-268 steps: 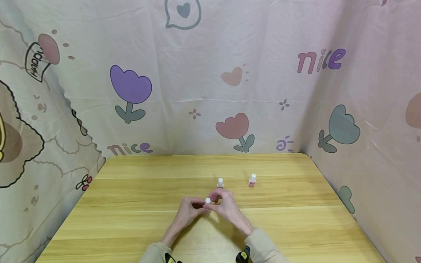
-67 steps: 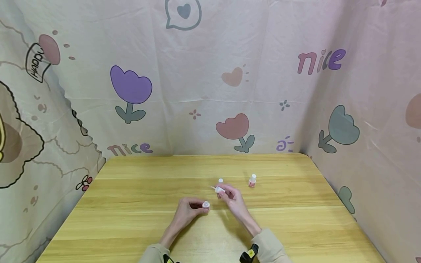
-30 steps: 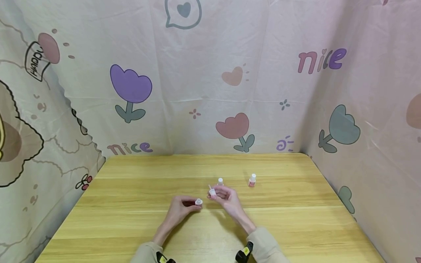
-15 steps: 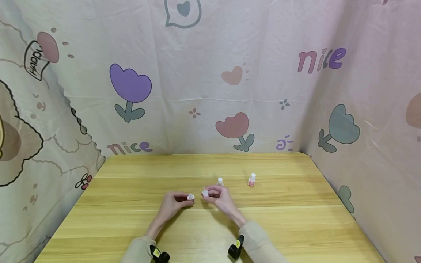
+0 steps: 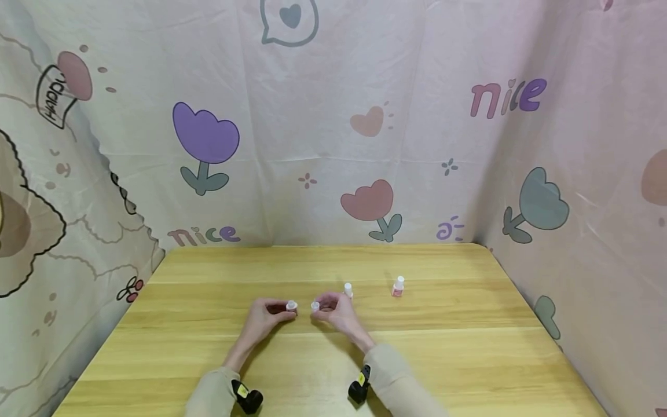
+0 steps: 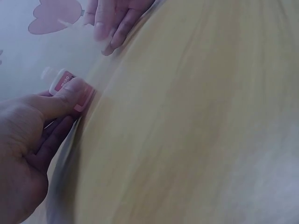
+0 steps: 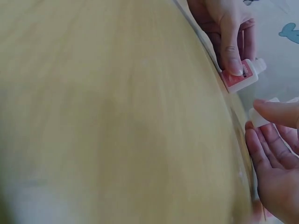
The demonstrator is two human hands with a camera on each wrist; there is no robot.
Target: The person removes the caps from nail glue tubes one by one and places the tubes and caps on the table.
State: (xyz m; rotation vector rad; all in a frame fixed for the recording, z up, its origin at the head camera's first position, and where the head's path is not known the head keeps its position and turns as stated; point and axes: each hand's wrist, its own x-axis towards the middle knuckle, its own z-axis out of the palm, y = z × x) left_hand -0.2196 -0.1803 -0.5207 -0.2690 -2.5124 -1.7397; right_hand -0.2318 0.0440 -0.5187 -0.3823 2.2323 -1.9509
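My left hand (image 5: 262,315) pinches a small white bottle (image 5: 292,307) with a red label between thumb and fingers. The bottle stands upright with its cap off, and its pale neck (image 7: 261,65) shows in the right wrist view. Just to its right, my right hand (image 5: 339,314) pinches a white cap (image 5: 315,307); in the right wrist view the cap (image 7: 259,117) sits between thumb and fingertips, apart from the bottle. A second, capped bottle (image 5: 348,288) stands behind my right hand, its lower part hidden. Farther right is a third capped bottle (image 5: 398,287).
The wooden table (image 5: 443,359) runs to a patterned cloth (image 5: 292,202) hung at its back, with more cloth along both sides. A black wrist camera (image 5: 247,397) is strapped at the left sleeve, and another camera (image 5: 359,385) at the right.
Both hands were together at the capped bottle; the cap with its thin stem has come off. Since then, both hands have moved left, bottle and cap with them, and the cap has been turned.
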